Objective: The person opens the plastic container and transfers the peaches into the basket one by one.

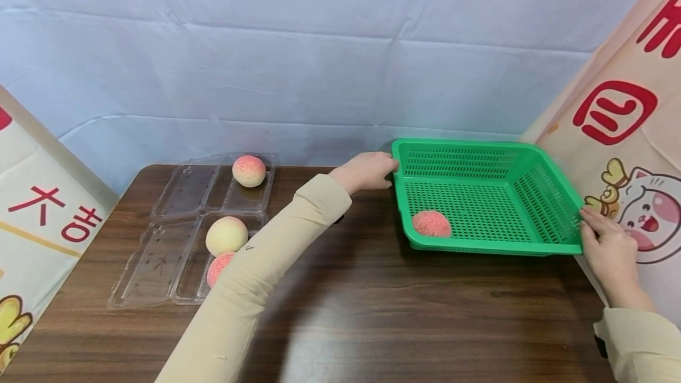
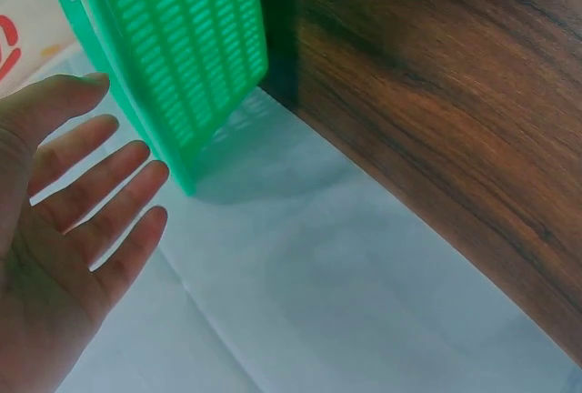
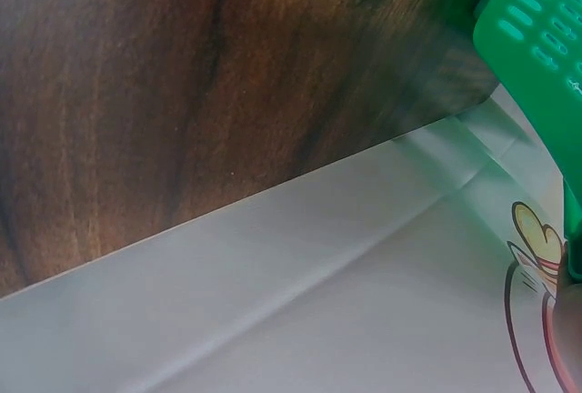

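A green plastic basket (image 1: 457, 247) with slotted walls stands at the right of the table, and a pink peach (image 1: 431, 224) lies in its near left corner. At the basket's left rim is my left hand (image 1: 370, 170). The left wrist view shows this hand (image 2: 77, 202) with its fingers spread and loosely bent beside the rim; whether it touches cannot be told. My right hand (image 1: 609, 247) grips the right rim, fingers over the edge. Only a sliver of that hand shows in the right wrist view, beside the green rim (image 3: 532, 106).
A clear plastic clamshell box (image 1: 188, 194) lies on the table's left with a red-and-yellow peach (image 1: 249, 171) in it. Another clear box (image 1: 146, 265) in front holds a pale peach (image 1: 226, 236) and a pink peach (image 1: 219, 268), partly behind my left sleeve. Cloth hangs behind the table.
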Motion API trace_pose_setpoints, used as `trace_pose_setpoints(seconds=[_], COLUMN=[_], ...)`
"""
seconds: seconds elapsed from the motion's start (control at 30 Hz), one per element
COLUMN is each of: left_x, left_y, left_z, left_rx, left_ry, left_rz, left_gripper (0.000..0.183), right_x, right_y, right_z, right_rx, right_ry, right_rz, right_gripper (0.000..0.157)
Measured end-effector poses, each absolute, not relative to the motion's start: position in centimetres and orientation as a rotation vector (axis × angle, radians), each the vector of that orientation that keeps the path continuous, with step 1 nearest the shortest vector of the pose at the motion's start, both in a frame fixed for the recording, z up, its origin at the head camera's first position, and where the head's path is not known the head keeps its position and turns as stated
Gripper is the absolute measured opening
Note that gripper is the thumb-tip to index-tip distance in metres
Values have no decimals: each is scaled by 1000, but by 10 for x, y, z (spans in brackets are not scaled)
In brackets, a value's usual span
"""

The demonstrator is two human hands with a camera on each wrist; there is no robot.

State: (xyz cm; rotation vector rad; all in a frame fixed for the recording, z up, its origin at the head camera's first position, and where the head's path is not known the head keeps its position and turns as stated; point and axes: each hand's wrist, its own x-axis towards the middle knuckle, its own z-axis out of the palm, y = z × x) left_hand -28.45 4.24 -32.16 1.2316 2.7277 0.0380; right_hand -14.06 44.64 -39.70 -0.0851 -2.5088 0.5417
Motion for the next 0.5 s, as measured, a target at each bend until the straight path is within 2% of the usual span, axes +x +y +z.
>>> trace_pose_setpoints(seconds=[0.5], left_x=[-289], left_y=[35], left_z=[-329], left_rx=[1198], left_ry=[2759], left_rz=[31], left_gripper=[35], right_x=[-140], right_y=[447], right_z=[-394], right_rx=[-113], right_ry=[-2559], right_rz=[547], right_gripper=[36])
